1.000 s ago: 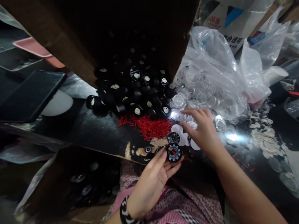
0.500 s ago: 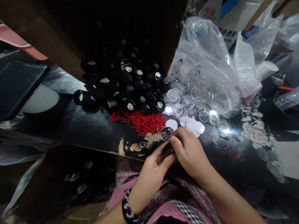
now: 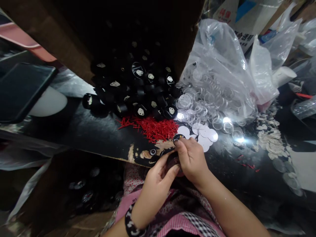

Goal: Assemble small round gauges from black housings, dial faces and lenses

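A black, scuffed worktop [image 3: 103, 138] spreads around the left hand [image 3: 158, 186] and right hand [image 3: 194, 161]; a brown box [image 3: 58, 42] stands beyond them. Far to their right, white packaging [image 3: 247, 28] reads "合透明", under blurred red characters. Both hands grasp a dark round piece [image 3: 173, 160] between them, red slivers [image 3: 158, 129] just beyond, a black dial [image 3: 178, 137] by the right fingertips

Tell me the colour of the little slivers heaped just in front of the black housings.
The slivers are red, clearest in the head view.
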A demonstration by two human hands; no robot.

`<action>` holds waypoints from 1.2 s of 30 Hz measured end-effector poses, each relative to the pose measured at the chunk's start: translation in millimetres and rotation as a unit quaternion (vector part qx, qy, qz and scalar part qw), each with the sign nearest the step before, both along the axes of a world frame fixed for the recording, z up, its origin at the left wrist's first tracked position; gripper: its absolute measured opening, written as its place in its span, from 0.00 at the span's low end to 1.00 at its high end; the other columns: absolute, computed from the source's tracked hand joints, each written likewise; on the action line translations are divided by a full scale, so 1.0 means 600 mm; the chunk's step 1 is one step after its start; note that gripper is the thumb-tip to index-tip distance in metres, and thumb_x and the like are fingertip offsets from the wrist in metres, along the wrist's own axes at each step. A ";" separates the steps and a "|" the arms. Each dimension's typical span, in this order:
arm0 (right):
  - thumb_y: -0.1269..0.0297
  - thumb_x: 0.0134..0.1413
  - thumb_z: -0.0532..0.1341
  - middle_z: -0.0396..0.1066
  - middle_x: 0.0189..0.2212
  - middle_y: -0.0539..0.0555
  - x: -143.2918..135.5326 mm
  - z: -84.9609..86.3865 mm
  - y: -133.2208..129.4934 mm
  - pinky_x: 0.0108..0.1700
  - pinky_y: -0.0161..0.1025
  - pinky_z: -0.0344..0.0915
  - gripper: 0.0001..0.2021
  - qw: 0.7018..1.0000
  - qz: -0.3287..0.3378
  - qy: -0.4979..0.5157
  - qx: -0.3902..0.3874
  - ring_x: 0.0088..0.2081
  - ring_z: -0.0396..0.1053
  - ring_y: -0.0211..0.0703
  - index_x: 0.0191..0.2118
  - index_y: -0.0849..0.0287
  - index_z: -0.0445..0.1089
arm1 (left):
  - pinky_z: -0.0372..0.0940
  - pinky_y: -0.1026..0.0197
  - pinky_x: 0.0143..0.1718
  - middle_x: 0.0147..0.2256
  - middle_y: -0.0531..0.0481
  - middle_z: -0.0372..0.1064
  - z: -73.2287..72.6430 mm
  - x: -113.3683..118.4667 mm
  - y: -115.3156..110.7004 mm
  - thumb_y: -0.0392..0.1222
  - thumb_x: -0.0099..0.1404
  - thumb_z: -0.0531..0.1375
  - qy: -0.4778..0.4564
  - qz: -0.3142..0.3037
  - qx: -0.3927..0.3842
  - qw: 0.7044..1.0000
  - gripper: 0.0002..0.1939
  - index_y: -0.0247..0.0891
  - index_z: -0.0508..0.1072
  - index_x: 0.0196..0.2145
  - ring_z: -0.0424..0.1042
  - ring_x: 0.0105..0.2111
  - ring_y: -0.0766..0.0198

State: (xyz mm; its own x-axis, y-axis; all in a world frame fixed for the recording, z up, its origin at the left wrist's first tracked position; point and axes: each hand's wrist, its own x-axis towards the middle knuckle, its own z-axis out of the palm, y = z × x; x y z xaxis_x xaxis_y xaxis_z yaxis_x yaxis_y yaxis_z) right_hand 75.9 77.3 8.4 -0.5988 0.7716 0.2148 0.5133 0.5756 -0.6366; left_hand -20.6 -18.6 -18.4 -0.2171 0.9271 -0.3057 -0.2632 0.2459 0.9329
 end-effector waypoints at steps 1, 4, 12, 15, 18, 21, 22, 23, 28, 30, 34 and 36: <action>0.59 0.69 0.44 0.63 0.19 0.47 -0.005 0.001 0.002 0.33 0.36 0.53 0.22 0.999 0.027 -0.012 -0.027 0.23 0.60 0.37 0.24 0.57 0.60 | 0.65 0.61 0.55 0.55 0.51 0.69 -0.003 -0.013 -0.016 0.49 0.65 0.59 0.009 -0.005 -0.023 1.000 0.20 0.44 0.70 0.53 0.68 0.55 0.58; 0.61 0.66 0.51 0.71 0.26 0.49 -0.018 0.004 0.012 0.36 0.38 0.54 0.14 0.990 0.066 -0.121 -0.030 0.30 0.67 0.40 0.31 0.58 0.66 | 0.63 0.57 0.57 0.55 0.50 0.69 -0.036 -0.076 -0.093 0.51 0.64 0.59 0.061 -0.023 -0.111 0.992 0.22 0.45 0.69 0.54 0.67 0.56 0.54; 0.63 0.62 0.55 0.74 0.33 0.58 -0.062 0.002 0.037 0.38 0.46 0.53 0.09 0.949 0.039 -0.296 0.099 0.35 0.71 0.53 0.36 0.62 0.68 | 0.53 0.41 0.62 0.61 0.44 0.59 -0.070 -0.215 -0.183 0.54 0.66 0.54 0.418 0.152 -0.164 0.880 0.29 0.45 0.60 0.62 0.62 0.58 0.47; 0.65 0.61 0.55 0.74 0.33 0.58 -0.066 0.003 0.033 0.38 0.46 0.54 0.07 0.949 0.038 -0.301 0.086 0.35 0.71 0.53 0.36 0.62 0.68 | 0.61 0.48 0.58 0.55 0.47 0.67 -0.026 -0.179 -0.112 0.47 0.68 0.54 0.424 0.106 -0.031 0.899 0.20 0.48 0.64 0.58 0.68 0.52 0.55; 0.64 0.61 0.56 0.75 0.33 0.57 -0.062 0.003 0.029 0.39 0.46 0.54 0.07 0.952 0.024 -0.297 0.069 0.36 0.71 0.52 0.37 0.61 0.68 | 0.63 0.51 0.55 0.52 0.47 0.69 -0.010 -0.138 -0.033 0.43 0.69 0.53 0.446 0.023 0.070 0.892 0.17 0.44 0.67 0.54 0.69 0.51 0.57; 0.62 0.61 0.55 0.75 0.35 0.56 -0.055 -0.001 0.028 0.40 0.46 0.54 0.08 0.957 0.019 -0.280 0.069 0.37 0.71 0.51 0.38 0.60 0.68 | 0.62 0.49 0.54 0.49 0.43 0.70 -0.022 -0.113 0.016 0.40 0.70 0.51 0.514 -0.028 0.129 0.847 0.15 0.38 0.68 0.52 0.69 0.50 0.55; 0.63 0.61 0.55 0.74 0.35 0.56 -0.053 -0.003 0.029 0.40 0.46 0.54 0.07 0.959 0.020 -0.273 0.067 0.37 0.71 0.51 0.38 0.60 0.67 | 0.61 0.49 0.54 0.49 0.42 0.71 -0.027 -0.109 0.024 0.40 0.70 0.51 0.533 -0.030 0.138 0.834 0.15 0.37 0.68 0.51 0.69 0.50 0.54; 0.63 0.61 0.55 0.74 0.35 0.56 -0.051 -0.006 0.030 0.40 0.45 0.54 0.07 0.961 0.021 -0.267 0.063 0.37 0.71 0.50 0.37 0.61 0.67 | 0.61 0.49 0.54 0.48 0.41 0.71 -0.032 -0.106 0.029 0.39 0.70 0.51 0.545 -0.026 0.142 0.826 0.14 0.36 0.68 0.51 0.69 0.49 0.54; 0.63 0.61 0.56 0.74 0.33 0.54 -0.049 -0.013 0.031 0.39 0.43 0.53 0.07 0.976 0.015 -0.217 0.026 0.36 0.70 0.47 0.36 0.60 0.67 | 0.61 0.51 0.54 0.48 0.40 0.70 -0.033 -0.102 0.027 0.37 0.70 0.51 0.552 -0.004 0.150 0.820 0.14 0.35 0.67 0.51 0.68 0.50 0.55; 0.64 0.61 0.56 0.74 0.32 0.53 -0.040 -0.007 0.029 0.39 0.42 0.53 0.06 0.980 0.016 -0.200 0.011 0.36 0.70 0.46 0.36 0.60 0.67 | 0.61 0.50 0.54 0.48 0.41 0.70 -0.030 -0.103 0.025 0.37 0.69 0.52 0.560 -0.006 0.160 0.813 0.14 0.35 0.67 0.51 0.68 0.50 0.54; 0.67 0.57 0.58 0.73 0.31 0.51 0.051 0.017 0.035 0.39 0.40 0.56 0.03 0.982 -0.013 -0.182 -0.046 0.34 0.69 0.42 0.34 0.59 0.68 | 0.61 0.49 0.53 0.48 0.42 0.71 -0.031 -0.102 0.018 0.36 0.69 0.53 0.570 -0.012 0.184 0.801 0.14 0.38 0.67 0.52 0.68 0.49 0.53; 0.67 0.56 0.59 0.73 0.31 0.52 0.132 0.032 0.043 0.39 0.40 0.57 0.03 0.972 -0.080 -0.211 -0.066 0.34 0.69 0.43 0.33 0.59 0.68 | 0.61 0.50 0.53 0.47 0.44 0.71 -0.031 -0.096 0.015 0.36 0.69 0.53 0.560 -0.029 0.202 0.803 0.14 0.39 0.67 0.51 0.69 0.49 0.55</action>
State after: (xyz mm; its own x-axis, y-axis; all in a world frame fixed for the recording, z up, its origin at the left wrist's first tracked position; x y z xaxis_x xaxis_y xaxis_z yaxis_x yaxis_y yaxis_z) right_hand 154.8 103.1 27.4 -0.4825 0.8662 -0.1300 0.8205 0.3949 -0.4133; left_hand -78.1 -9.4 -37.1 -0.0985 0.9202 0.3788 0.7972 -0.1549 0.5836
